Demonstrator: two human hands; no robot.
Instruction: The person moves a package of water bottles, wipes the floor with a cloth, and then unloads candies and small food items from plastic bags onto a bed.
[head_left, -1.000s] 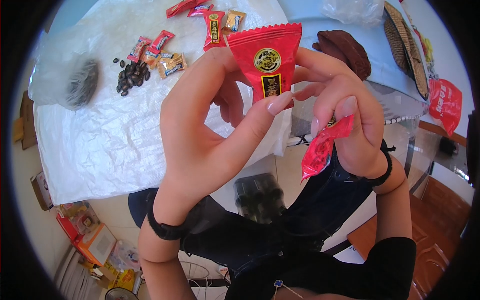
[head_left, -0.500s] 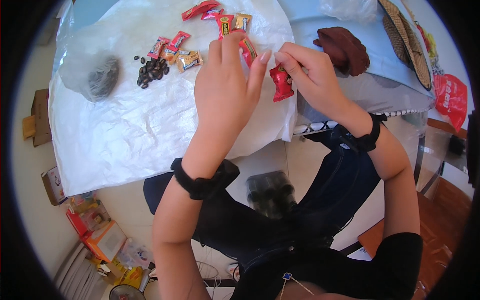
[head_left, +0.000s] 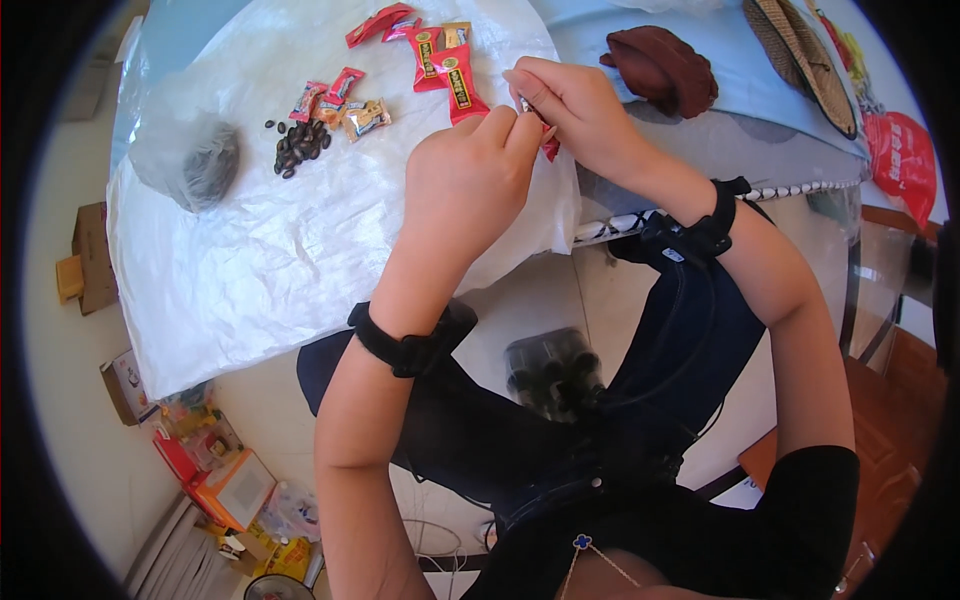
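My two hands meet above the white plastic sheet, fingers closed. Between them is a small red wrapped candy, largely hidden; a bit of red wrapper pokes out below my right hand. My left hand pinches its near side, knuckles up. Just beyond lie two larger red packets with dark and gold labels, with more red packets farther back. To the left are small pink wrapped sweets, gold-wrapped sweets and a heap of dark, shiny bean-like seeds.
A clear plastic bag with dark contents sits at the sheet's left. A brown cloth and a woven slipper-shaped thing lie on the right, near a red bag. Boxes stand on the floor at lower left.
My left hand has come down and right and closed by my right hand. My right hand has moved left and slightly up; the red candy is now mostly covered. The view has shifted slightly.
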